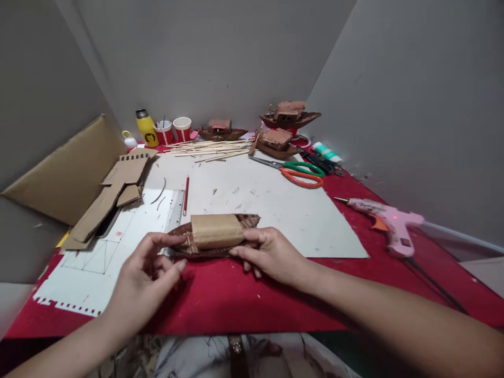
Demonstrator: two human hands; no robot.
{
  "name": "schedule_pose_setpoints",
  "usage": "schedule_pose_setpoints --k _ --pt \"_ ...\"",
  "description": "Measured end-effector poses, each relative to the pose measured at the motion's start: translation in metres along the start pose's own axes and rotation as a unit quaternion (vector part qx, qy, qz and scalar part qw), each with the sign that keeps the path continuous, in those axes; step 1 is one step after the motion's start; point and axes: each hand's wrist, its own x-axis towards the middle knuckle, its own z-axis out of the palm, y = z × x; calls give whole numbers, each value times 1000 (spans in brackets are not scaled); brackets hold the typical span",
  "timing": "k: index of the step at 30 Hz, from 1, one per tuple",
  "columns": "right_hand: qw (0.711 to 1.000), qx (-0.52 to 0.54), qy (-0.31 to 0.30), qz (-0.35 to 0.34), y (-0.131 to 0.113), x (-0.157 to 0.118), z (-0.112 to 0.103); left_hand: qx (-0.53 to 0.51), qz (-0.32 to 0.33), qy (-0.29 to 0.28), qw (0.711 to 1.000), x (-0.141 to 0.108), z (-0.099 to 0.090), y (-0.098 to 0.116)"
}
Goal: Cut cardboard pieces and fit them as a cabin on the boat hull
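Observation:
A small brown model boat point(181, 231) lies at the near edge of the white board, with a curved tan cardboard canopy point(218, 231) over its middle. My right hand point(271, 254) pinches the boat's near side at the right end of the canopy, thumb below and index finger on the cardboard. At the boat's left end is my left hand point(147, 270), its index finger reaching over the hull and touching it, its thumb held apart. The other left fingers are curled beneath. Part of the hull's right side is behind my right fingers.
A pink glue gun point(389, 223) lies at right, its cord trailing. Scissors point(301, 173), thin sticks point(212, 148), and finished model boats point(291, 115) stand farther back. Cut cardboard point(114, 191), a ruler point(175, 210), a red pencil point(186, 195) and drawn paper point(74, 283) are leftward.

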Motion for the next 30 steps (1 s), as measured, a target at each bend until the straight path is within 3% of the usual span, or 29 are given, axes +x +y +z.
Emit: schedule_pose_setpoints --k 6,12,17,22,30 --pt "1000 -2 0 -2 -1 -2 3 -86 -37 -35 995 3 27 -8" --pt "1000 -22 0 -9 1 -1 2 -46 -12 -47 998 12 37 -7" --pt "999 -29 -4 -12 1 -2 1 3 58 -32 998 13 39 -11" --pt "1000 -23 -6 -10 -2 -2 1 36 69 -26 997 13 38 -8" --pt "1000 16 -6 9 -9 1 0 -60 55 -49 995 25 34 0"
